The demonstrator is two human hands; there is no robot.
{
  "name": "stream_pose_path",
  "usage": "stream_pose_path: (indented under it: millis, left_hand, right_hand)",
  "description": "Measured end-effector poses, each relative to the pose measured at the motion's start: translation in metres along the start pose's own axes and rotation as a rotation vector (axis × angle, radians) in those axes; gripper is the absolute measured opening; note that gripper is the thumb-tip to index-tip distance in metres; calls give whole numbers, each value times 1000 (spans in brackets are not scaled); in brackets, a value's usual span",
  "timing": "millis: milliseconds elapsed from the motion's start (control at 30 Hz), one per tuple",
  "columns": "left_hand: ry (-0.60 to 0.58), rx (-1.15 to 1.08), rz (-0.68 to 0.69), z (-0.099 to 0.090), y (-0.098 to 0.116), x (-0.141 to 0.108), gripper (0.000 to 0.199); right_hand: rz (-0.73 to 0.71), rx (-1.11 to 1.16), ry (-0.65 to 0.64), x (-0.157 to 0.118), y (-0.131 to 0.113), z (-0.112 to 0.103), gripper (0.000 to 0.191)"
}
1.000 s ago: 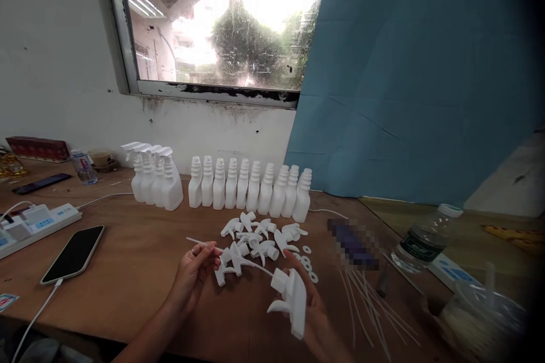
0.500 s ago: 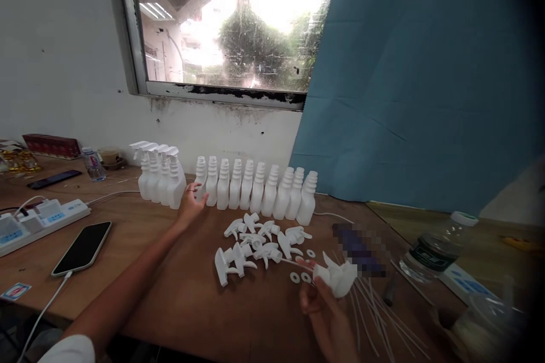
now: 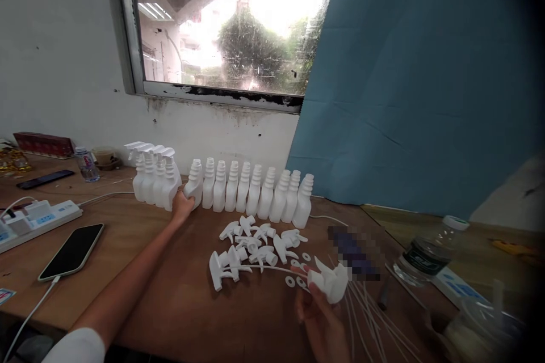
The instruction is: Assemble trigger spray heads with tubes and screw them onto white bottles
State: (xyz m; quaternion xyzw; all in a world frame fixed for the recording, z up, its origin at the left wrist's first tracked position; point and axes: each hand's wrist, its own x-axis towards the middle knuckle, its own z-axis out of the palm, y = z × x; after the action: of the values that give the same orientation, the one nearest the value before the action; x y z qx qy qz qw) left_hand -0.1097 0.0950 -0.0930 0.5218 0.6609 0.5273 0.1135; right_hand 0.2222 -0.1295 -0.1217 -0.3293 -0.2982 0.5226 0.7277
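Brown tabletop [image 3: 170,306] lies under a stained window [image 3: 255,39]. At the left end of the row, the left hand [image 3: 182,205] has its fingers closed around a white spray bottle [image 3: 195,184], low on the body. Probably it is light, stiff, slightly slippery; the ribbed neck should grip well. The right hand [image 3: 323,320] pinches a trigger sprayer head [image 3: 335,285] with its flexible tube [image 3: 276,268].

Blue cloth [image 3: 395,79] beside a window [image 3: 251,39]; cabled phone [image 3: 71,252] near a power strip [image 3: 62,216]

There are ten open bottles [image 3: 254,195], four spray bottles [image 3: 171,186], two phones [image 3: 71,252].
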Motion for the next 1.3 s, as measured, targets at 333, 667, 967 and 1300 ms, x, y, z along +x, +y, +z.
stream_pose_path:
  millis: [333,667,967,1300]
  left_hand:
    - [-26,112,391,-89,20,-95,42]
    - [-34,184,653,-87,30,-112,38]
    - [-99,136,867,-89,50,-132,47]
    - [-614,-267,611,-77,105,-200,48]
  right_hand:
    - [-272,-24,18,-2,-54,22,36]
    - [-346,-150,14,-8,-70,27,31]
    - [-269,-195,-21,-11,-71,39,37]
    - [-261,-646,-246,-14,-113,71,34]
